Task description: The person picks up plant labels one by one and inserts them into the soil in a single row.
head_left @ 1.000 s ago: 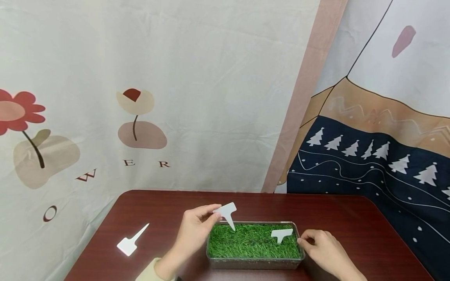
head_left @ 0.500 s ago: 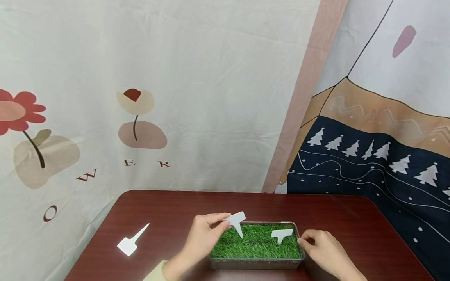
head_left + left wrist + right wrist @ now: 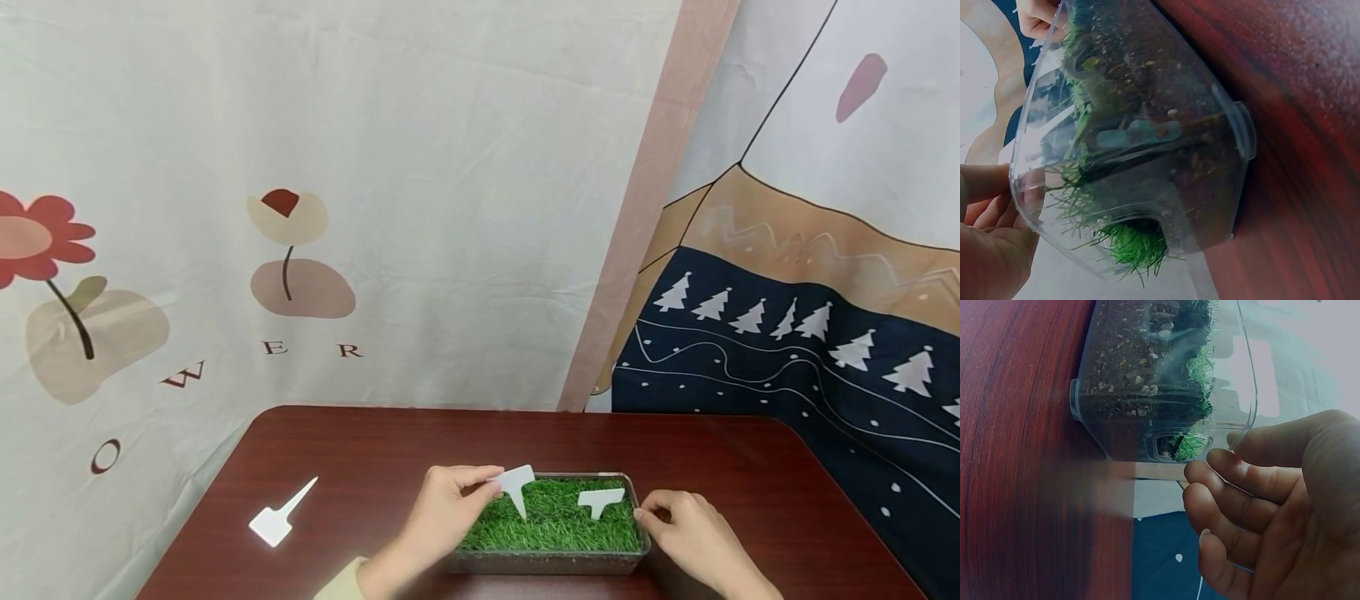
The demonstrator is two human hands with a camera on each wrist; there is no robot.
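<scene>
With 12 o'clock pointing away from the person, the left hand (image 3: 447, 510) has thumb and fingers closed on a white T-shaped marker (image 3: 516, 480), at its 2 o'clock, by one end of the crossbar; the stem points down, slightly tilted, over the green grass (image 3: 558, 533), and whether its tip touches I cannot tell. The marker looks like thin plastic, so I judge it very light, rather stiff and perhaps slippery; the flat head is the better place to hold, because the narrow stem may bend. At the 3 o'clock end of the clear container (image 3: 543, 564), the right hand (image 3: 688, 532) pinches the rim, its other fingers loosely curled. With soil (image 3: 1119, 369) inside, the container is probably heavy, and its wall may crack under hard squeezing. A second marker (image 3: 600, 497) stands in the grass at the held one's 3 o'clock; a third marker (image 3: 272, 526) lies on the table (image 3: 360, 442), well apart, at the container's 9 o'clock.
</scene>
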